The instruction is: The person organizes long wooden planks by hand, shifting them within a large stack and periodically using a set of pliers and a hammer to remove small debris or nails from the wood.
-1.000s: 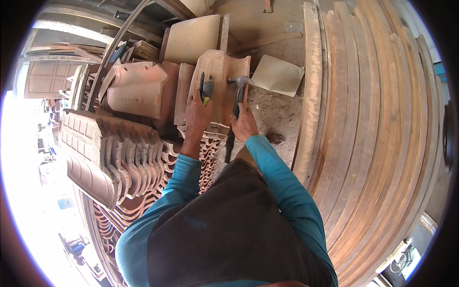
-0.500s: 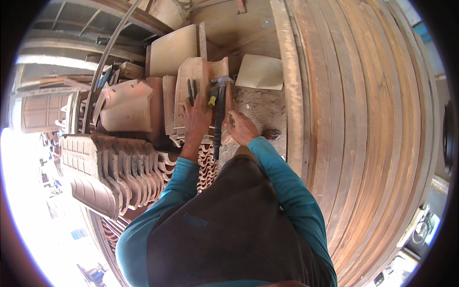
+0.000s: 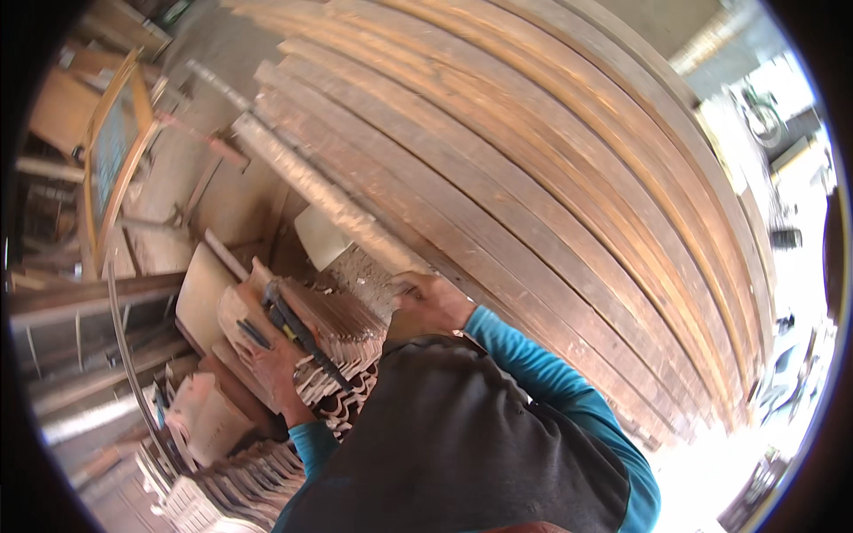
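The left hand [image 3: 274, 366] is resting by a curved clay tile [image 3: 233, 309], its fingers a bit apart, and from my far seat I cannot tell if it is gripping anything. A dark two-pronged tool [image 3: 255, 334] is poking out near its fingertips. The hammer [image 3: 309, 342] is lying slantwise on the tile stack, just right of that hand. The right hand [image 3: 435, 304] is curling its fingers beside a rough-edged plank [image 3: 311, 185]; I cannot tell if it is holding something. Further out, I am seeing a pale sheet [image 3: 320, 238] lying on the ground and long brown planks [image 3: 498, 160] sitting side by side.
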Demonstrator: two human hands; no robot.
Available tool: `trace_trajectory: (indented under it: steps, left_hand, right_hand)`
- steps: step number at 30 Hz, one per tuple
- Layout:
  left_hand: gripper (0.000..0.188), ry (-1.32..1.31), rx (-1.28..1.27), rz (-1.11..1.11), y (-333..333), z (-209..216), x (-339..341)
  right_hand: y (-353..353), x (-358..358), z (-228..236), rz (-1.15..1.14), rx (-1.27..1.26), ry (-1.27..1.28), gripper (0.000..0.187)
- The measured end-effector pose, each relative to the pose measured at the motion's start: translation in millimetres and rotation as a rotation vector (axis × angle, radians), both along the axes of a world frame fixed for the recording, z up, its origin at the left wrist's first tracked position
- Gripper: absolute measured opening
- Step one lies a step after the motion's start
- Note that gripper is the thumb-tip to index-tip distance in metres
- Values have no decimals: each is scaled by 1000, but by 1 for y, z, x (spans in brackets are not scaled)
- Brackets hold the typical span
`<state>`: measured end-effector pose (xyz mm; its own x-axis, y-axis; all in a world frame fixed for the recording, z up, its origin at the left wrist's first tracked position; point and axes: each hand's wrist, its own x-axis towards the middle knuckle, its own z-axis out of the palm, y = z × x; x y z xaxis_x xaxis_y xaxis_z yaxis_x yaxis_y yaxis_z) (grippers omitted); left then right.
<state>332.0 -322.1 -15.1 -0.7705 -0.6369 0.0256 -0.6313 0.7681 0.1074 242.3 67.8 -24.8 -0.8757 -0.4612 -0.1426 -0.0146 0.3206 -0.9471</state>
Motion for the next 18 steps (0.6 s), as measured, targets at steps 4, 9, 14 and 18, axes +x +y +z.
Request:
trace_trajectory:
  steps: [4,9,14,18]
  left_hand:
    - [89,102,15,-89,15,0,-33]
    - [87,190,136,-432,66,-1,-113]
    - [87,94,214,-669,113,-25,-170]
    - [83,-17,340,-829,196,-26,-194]
  right_hand:
    - [114,30,17,-427,9,-75,46]
    - [219,90,32,-886,107,7,47]
    - [240,136,36,-1162,116,-78,50]
    - [235,177,18,-1328,79,-152,50]
